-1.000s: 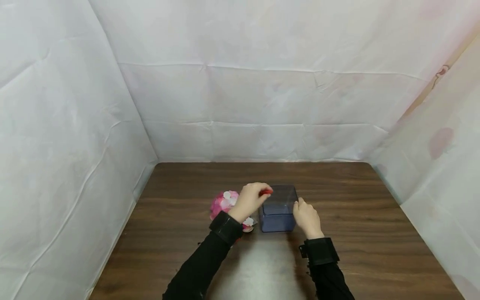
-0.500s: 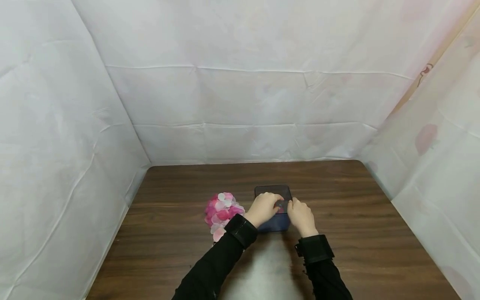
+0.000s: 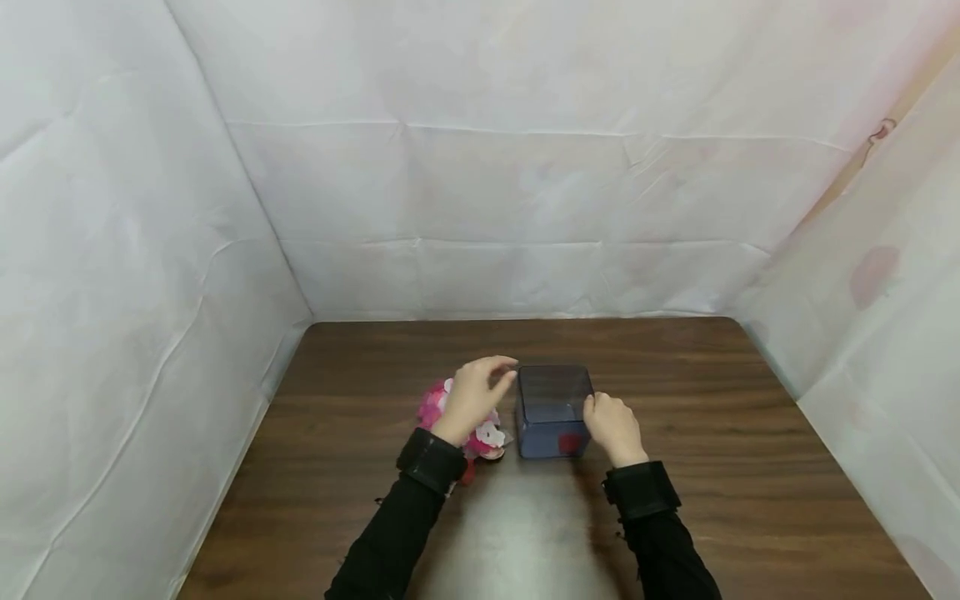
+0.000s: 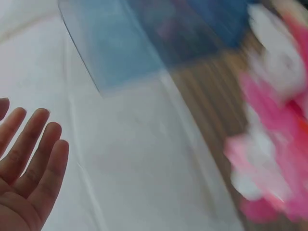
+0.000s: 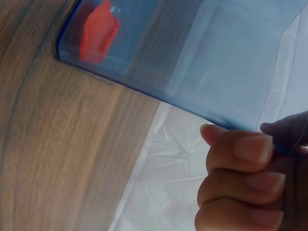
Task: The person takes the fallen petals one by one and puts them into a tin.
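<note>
A translucent blue plastic box (image 3: 537, 442), open at the top, stands near the middle of the table. My right hand (image 3: 613, 427) pinches its right rim between thumb and curled fingers, clearly seen in the right wrist view. Inside, at the bottom, lies a thin red petal-like piece (image 5: 98, 34). Left of the box, my left hand (image 3: 471, 404) hovers with nothing in it; its fingers (image 4: 50, 166) look spread and relaxed in the left wrist view. Beneath and behind this hand sits a heap of pink and white petal-like pieces (image 3: 489, 437), partly hidden by it and blurred up close.
A brown wood-grain table (image 3: 720, 467) carries everything. White cloth sheets (image 3: 525, 192) hang behind it and along both sides. A small red piece (image 3: 468, 472) lies at the near edge of the petal heap, beside the left wrist.
My left hand carried a red piece rightward over the box, let it go inside, then drew back left, empty, above the petal heap. The right hand kept holding the box rim.
</note>
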Demonstrator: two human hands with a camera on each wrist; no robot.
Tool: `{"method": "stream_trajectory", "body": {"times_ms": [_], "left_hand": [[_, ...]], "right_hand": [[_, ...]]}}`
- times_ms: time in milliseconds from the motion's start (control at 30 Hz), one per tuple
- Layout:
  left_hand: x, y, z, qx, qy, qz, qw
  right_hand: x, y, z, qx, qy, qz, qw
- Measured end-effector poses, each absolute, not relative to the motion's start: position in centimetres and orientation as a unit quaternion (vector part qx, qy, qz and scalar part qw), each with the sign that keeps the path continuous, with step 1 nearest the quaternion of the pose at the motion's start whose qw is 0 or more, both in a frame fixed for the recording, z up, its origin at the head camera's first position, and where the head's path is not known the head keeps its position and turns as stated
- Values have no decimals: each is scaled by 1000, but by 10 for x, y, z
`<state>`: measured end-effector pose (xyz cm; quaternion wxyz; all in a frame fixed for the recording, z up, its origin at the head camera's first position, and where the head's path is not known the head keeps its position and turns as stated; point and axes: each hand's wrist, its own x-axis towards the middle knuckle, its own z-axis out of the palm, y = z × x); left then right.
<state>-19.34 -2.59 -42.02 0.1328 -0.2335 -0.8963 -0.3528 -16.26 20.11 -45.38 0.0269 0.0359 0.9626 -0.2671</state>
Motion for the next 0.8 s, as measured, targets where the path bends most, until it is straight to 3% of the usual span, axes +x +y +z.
{"method": "stream_trajectory", "body": {"times_ms": [333, 600, 800], "left_hand": [[-194, -77, -487, -159, -943, -288, 56], [-183, -86, -516, -123, -961, -222, 114], [-176, -94, -518, -97, -960, -246, 95]], "right_hand": [[-164, 212, -447, 36, 967, -246, 53], [-164, 205, -450, 31, 965, -254, 51], [-162, 203, -449, 32, 967, -247, 43]]}}
